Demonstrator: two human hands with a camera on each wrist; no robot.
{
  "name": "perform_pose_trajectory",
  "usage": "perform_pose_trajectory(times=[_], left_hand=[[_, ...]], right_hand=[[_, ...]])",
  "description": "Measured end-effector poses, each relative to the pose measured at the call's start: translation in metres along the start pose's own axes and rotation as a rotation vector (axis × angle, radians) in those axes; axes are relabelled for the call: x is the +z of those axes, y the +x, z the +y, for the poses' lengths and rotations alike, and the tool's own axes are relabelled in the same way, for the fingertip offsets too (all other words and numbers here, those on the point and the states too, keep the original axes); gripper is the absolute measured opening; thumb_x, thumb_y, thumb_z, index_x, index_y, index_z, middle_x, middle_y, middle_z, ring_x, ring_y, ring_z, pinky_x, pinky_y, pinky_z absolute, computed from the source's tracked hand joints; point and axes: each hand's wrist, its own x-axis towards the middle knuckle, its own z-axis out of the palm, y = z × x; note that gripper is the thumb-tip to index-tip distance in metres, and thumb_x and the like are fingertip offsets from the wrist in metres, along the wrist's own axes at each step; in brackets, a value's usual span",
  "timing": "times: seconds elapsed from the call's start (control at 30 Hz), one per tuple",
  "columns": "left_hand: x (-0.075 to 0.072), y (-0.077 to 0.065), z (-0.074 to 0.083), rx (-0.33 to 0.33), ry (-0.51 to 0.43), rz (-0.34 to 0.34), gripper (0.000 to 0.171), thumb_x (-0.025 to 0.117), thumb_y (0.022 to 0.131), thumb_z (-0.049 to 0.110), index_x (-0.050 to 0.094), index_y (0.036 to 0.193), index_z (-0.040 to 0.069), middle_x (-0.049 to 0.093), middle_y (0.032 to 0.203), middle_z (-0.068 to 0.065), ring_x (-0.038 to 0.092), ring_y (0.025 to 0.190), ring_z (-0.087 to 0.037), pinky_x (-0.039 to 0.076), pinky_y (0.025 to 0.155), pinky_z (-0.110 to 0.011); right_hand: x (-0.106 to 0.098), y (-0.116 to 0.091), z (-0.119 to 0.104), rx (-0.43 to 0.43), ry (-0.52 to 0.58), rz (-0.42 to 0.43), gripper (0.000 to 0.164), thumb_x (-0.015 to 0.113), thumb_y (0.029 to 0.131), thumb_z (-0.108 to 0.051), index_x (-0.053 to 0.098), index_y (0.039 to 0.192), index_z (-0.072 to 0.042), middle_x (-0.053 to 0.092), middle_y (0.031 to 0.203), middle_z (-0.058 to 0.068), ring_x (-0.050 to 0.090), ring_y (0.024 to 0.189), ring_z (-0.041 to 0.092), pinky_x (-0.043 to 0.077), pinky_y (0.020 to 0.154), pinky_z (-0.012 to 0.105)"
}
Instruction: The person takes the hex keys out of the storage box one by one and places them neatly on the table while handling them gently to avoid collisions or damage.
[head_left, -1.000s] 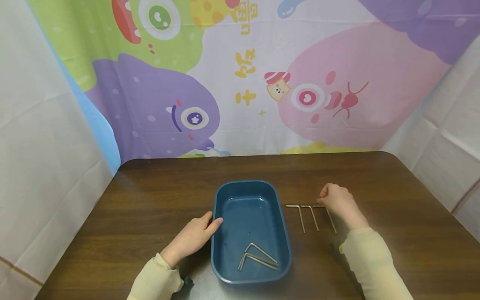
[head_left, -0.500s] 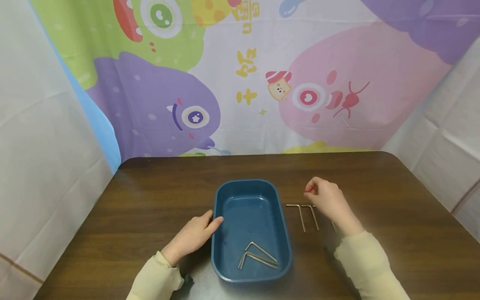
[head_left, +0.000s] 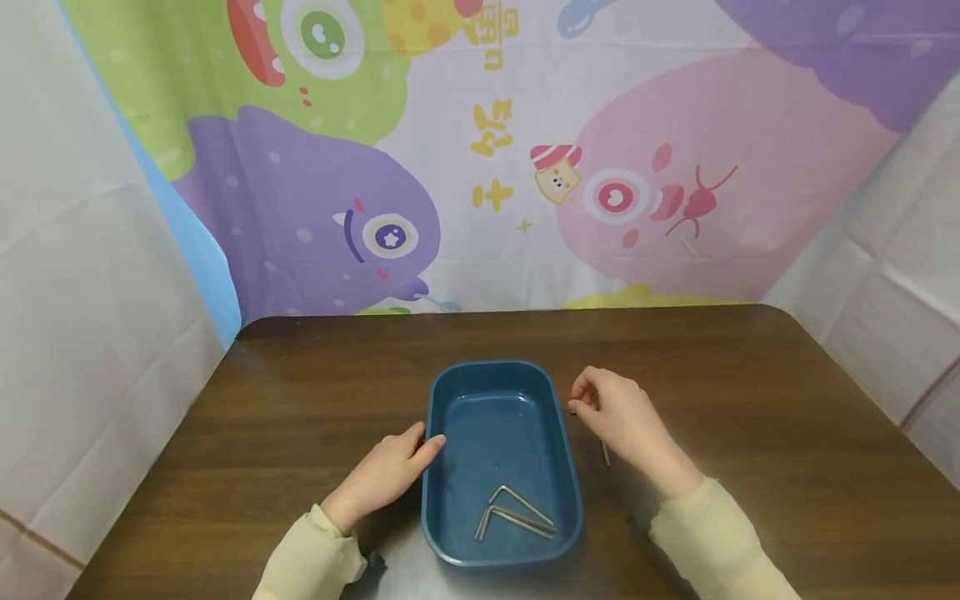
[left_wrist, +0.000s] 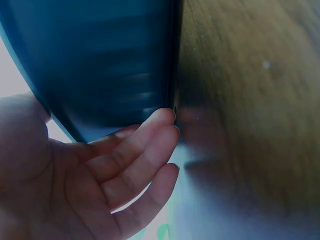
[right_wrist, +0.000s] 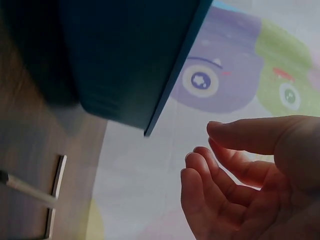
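In the head view my left hand holds the near-left side of a blue rectangular tray, thumb over the rim. The left wrist view shows its fingers bent against the tray's outer wall. Inside the tray, toward the front, lie several L-shaped metal hex keys. My right hand hovers just right of the tray with loosely curled fingers and nothing between them. Under it, a hex key on the table is mostly hidden. In the right wrist view, hex keys lie below the hand, away from the fingertips.
The dark wooden table has rounded far corners. A cartoon-printed curtain hangs behind it, and pale cloth closes off the sides. A small dark object sits beside the left sleeve.
My right hand has moved left along the row of hex keys, from the rightmost one to the one nearest the tray. My left hand, the tray and the keys have stayed put.
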Motion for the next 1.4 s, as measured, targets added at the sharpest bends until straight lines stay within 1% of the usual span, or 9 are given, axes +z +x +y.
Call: perform_pose_trajectory(times=[0.13, 0.37, 0.53, 0.67, 0.9, 1.2, 1.4], left_hand=[[0.000, -0.001, 0.000, 0.004, 0.003, 0.005, 0.034, 0.044, 0.093, 0.044, 0.049, 0.081, 0.013, 0.031, 0.059, 0.004, 0.041, 0.053, -0.010, 0.032, 0.051, -0.024], [0.000, 0.000, 0.001, 0.005, 0.009, 0.008, 0.030, 0.045, 0.094, 0.039, 0.049, 0.082, 0.012, 0.031, 0.059, 0.004, 0.042, 0.054, -0.011, 0.033, 0.052, -0.025], [0.000, -0.001, 0.001, 0.005, -0.003, 0.005, 0.030, 0.045, 0.094, 0.038, 0.049, 0.082, 0.012, 0.031, 0.059, 0.003, 0.042, 0.054, -0.011, 0.032, 0.052, -0.025], [0.000, -0.001, 0.000, 0.006, -0.002, 0.000, 0.032, 0.044, 0.094, 0.040, 0.048, 0.080, 0.012, 0.030, 0.059, 0.004, 0.037, 0.051, -0.010, 0.030, 0.050, -0.024], [0.001, -0.001, 0.000, 0.011, -0.001, 0.004, 0.031, 0.044, 0.094, 0.041, 0.049, 0.082, 0.012, 0.032, 0.059, 0.004, 0.041, 0.053, -0.010, 0.032, 0.051, -0.024], [0.001, -0.001, 0.000, 0.005, 0.007, 0.000, 0.033, 0.044, 0.094, 0.042, 0.048, 0.080, 0.012, 0.030, 0.059, 0.004, 0.039, 0.052, -0.009, 0.030, 0.050, -0.024], [0.000, -0.001, 0.001, 0.007, -0.001, 0.005, 0.034, 0.044, 0.094, 0.043, 0.049, 0.082, 0.012, 0.030, 0.059, 0.004, 0.041, 0.054, -0.010, 0.031, 0.051, -0.025]], right_hand=[[0.003, -0.002, -0.008, -0.033, -0.012, 0.005, 0.011, 0.069, 0.079, -0.012, 0.058, 0.079, -0.013, 0.054, 0.072, -0.003, 0.049, 0.064, 0.010, 0.042, 0.060, 0.027], [0.010, -0.006, -0.016, -0.110, -0.060, -0.017, 0.013, 0.069, 0.078, -0.013, 0.057, 0.081, -0.015, 0.050, 0.071, -0.005, 0.047, 0.063, 0.008, 0.040, 0.059, 0.026], [0.015, -0.009, -0.021, -0.151, -0.091, -0.021, 0.015, 0.072, 0.077, -0.014, 0.057, 0.080, -0.016, 0.052, 0.075, -0.005, 0.050, 0.068, 0.009, 0.043, 0.063, 0.027], [0.018, -0.011, -0.025, -0.171, -0.105, -0.027, 0.016, 0.073, 0.076, -0.016, 0.057, 0.080, -0.018, 0.054, 0.078, -0.006, 0.054, 0.074, 0.010, 0.045, 0.066, 0.029], [0.026, -0.017, -0.034, -0.229, -0.087, -0.085, 0.016, 0.071, 0.078, -0.016, 0.056, 0.082, -0.018, 0.054, 0.080, -0.008, 0.056, 0.079, 0.009, 0.046, 0.069, 0.029], [0.039, -0.024, -0.038, -0.328, -0.144, -0.118, 0.018, 0.072, 0.076, -0.017, 0.056, 0.085, -0.018, 0.054, 0.082, -0.009, 0.055, 0.076, 0.006, 0.046, 0.063, 0.025], [0.046, -0.026, -0.040, -0.366, -0.156, -0.154, 0.017, 0.071, 0.076, -0.015, 0.057, 0.085, -0.016, 0.053, 0.079, -0.008, 0.054, 0.071, 0.006, 0.045, 0.060, 0.023]])
